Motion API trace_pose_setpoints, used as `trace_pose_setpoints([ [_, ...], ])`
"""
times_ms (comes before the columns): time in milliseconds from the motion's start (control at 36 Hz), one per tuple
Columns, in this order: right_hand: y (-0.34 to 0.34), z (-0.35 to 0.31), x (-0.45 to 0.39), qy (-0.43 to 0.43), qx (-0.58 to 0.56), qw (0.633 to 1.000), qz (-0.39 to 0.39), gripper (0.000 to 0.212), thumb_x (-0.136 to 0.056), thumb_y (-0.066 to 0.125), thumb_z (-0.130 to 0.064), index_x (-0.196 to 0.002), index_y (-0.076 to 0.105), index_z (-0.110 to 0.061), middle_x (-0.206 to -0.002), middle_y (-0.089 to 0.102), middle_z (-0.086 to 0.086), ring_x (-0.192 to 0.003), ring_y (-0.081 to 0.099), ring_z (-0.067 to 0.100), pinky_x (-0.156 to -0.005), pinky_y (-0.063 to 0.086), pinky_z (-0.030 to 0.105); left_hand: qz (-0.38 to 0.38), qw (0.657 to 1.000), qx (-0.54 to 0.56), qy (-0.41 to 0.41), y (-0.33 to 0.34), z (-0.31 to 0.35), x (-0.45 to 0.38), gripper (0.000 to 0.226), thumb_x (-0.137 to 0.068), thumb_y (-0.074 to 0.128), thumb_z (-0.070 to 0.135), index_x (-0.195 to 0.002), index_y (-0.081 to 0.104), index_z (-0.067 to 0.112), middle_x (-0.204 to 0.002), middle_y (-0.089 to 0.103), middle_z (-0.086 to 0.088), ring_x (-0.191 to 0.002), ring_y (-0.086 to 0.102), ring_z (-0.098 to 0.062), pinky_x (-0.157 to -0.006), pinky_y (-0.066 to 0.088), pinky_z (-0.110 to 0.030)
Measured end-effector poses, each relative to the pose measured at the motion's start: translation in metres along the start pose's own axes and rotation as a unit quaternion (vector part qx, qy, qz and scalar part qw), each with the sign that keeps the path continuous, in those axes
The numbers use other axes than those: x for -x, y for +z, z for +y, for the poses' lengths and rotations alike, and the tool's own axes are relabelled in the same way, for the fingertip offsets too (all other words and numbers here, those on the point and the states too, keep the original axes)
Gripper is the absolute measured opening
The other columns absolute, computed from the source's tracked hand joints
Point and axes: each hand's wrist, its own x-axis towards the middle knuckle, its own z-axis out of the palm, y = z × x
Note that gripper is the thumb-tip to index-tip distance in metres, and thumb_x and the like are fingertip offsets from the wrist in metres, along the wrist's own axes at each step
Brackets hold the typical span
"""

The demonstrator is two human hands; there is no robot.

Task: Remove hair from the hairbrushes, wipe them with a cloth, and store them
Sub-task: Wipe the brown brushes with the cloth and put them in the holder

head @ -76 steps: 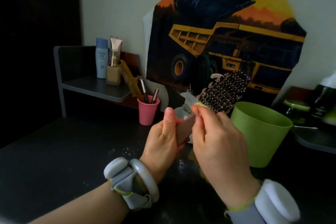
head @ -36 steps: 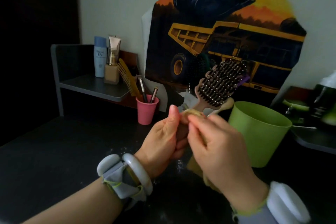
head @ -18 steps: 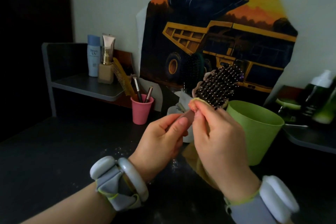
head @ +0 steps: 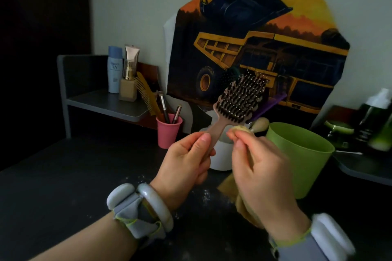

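Yellow cloth [head: 240,128] is bunching in the right hand [head: 262,174], whose grip is pinching it just right of the hairbrush [head: 239,100] handle. Left hand [head: 186,159] is gripping that handle, holding the hairbrush tilted above the table [head: 63,186], bristles facing near. Green bucket [head: 305,154] is standing at right.

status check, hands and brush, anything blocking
Left hand grips hairbrush by its handle, bristles facing camera. Right hand pinches yellow cloth beside the handle. Green tub close behind; nothing blocking.
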Motion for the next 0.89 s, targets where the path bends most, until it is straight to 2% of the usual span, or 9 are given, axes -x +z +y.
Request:
trace_pose_setpoints([
  [56,0.001,-0.003,0.0,-0.031,-0.024,0.999,0.002,0.027,-0.094,0.055,-0.01,-0.117,0.068,-0.007,-0.099,0.068,0.001,-0.091,0.063,0.006,-0.08,0.051,0.014,-0.005,1.0,0.005,-0.007,-0.001,0.0,0.0,0.028,-0.092,0.045,0.03,-0.085,0.056,0.005,-0.056,0.038,-0.003,-0.04,0.03,-0.009,-0.035,0.024,-0.019],
  [194,0.004,-0.002,0.0,-0.044,-0.047,0.998,-0.022,0.031,-0.096,0.053,-0.013,-0.124,0.063,-0.006,-0.105,0.067,0.004,-0.097,0.064,0.009,-0.08,0.055,0.023,-0.026,1.0,0.005,-0.006,-0.001,-0.002,0.0,0.055,-0.093,0.031,0.053,-0.082,0.057,0.005,-0.05,0.035,-0.004,-0.037,0.028,-0.01,-0.035,0.023,-0.017],
  [306,0.005,-0.001,-0.002,-0.031,-0.068,0.996,-0.039,0.031,-0.095,0.055,-0.01,-0.124,0.063,-0.005,-0.11,0.068,0.002,-0.106,0.062,0.005,-0.091,0.049,0.014,-0.026,1.0,-0.006,0.0,0.0,-0.004,-0.001,0.075,-0.089,0.018,0.064,-0.099,0.063,0.004,-0.062,0.039,-0.013,-0.041,0.03,-0.01,-0.038,0.022,-0.018],
  [417,0.006,-0.008,0.001,-0.06,-0.078,0.989,-0.112,0.032,-0.095,0.051,-0.02,-0.122,0.065,-0.01,-0.1,0.068,-0.001,-0.091,0.063,0.004,-0.08,0.052,0.014,0.016,1.0,-0.021,-0.016,-0.001,-0.005,-0.001,0.077,-0.083,0.015,0.07,-0.097,0.071,0.02,-0.054,0.041,-0.01,-0.042,0.037,-0.011,-0.04,0.028,-0.018],
  [500,0.006,-0.016,0.005,-0.077,-0.082,0.975,-0.193,0.032,-0.094,0.047,-0.028,-0.117,0.067,-0.019,-0.091,0.062,-0.007,-0.081,0.061,0.007,-0.069,0.055,0.028,0.046,0.998,-0.019,-0.038,-0.004,-0.005,-0.001,0.073,-0.076,0.019,0.076,-0.086,0.076,0.031,-0.077,0.068,-0.019,-0.069,0.066,-0.024,-0.066,0.053,-0.034],
  [583,0.007,-0.019,0.008,-0.1,-0.064,0.965,-0.232,0.028,-0.094,0.046,-0.03,-0.111,0.067,-0.024,-0.087,0.059,-0.01,-0.078,0.059,0.007,-0.065,0.053,0.029,0.052,0.997,-0.021,-0.05,-0.005,-0.002,-0.001,0.074,-0.076,0.02,0.076,-0.086,0.076,0.029,-0.094,0.073,-0.013,-0.094,0.069,-0.025,-0.087,0.054,-0.037],
  [667,0.004,-0.019,0.007,-0.089,-0.049,0.978,-0.18,0.03,-0.093,0.048,-0.029,-0.113,0.069,-0.022,-0.087,0.062,-0.008,-0.074,0.06,0.007,-0.062,0.054,0.03,0.051,0.997,-0.018,-0.054,-0.002,-0.002,-0.001,0.073,-0.078,0.019,0.074,-0.084,0.076,0.029,-0.071,0.072,-0.006,-0.064,0.069,-0.017,-0.056,0.054,-0.025],
  [722,0.003,-0.015,0.004,-0.065,-0.051,0.989,-0.126,0.032,-0.094,0.049,-0.026,-0.118,0.068,-0.016,-0.091,0.065,-0.004,-0.076,0.063,0.009,-0.064,0.055,0.031,0.041,0.998,-0.015,-0.041,0.0,-0.003,-0.001,0.075,-0.083,0.015,0.071,-0.093,0.072,0.022,-0.051,0.053,-0.003,-0.04,0.048,-0.011,-0.038,0.034,-0.017],
  [889,0.001,-0.002,-0.006,-0.019,-0.034,0.999,-0.02,0.029,-0.094,0.058,-0.01,-0.121,0.066,-0.011,-0.102,0.07,-0.002,-0.092,0.065,0.005,-0.082,0.053,0.019,-0.033,0.998,-0.053,-0.001,0.003,-0.008,-0.002,0.077,-0.092,0.008,0.059,-0.101,0.064,0.007,-0.053,0.04,-0.003,-0.039,0.033,-0.007,-0.038,0.026,-0.016],
])
